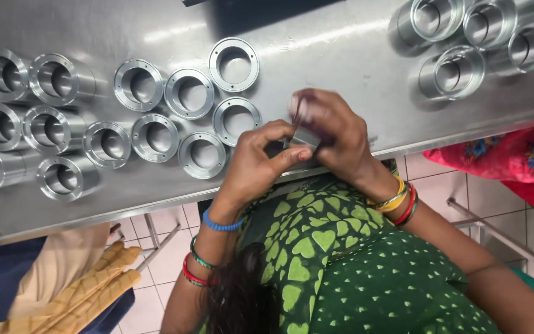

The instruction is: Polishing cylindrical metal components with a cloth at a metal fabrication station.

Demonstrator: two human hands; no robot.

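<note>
Fingers of the left hand (256, 162) and right hand (327, 133) clamp a small, seemingly metal part (305, 138) between them.

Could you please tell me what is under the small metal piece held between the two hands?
Under the small shiny metal piece, gripped by the left hand and right hand, lies the bare steel table. The hands cover the spot directly beneath and most of the piece.

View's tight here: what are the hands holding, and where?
Both the left hand and right hand pinch a small metal piece by its edges.
</note>
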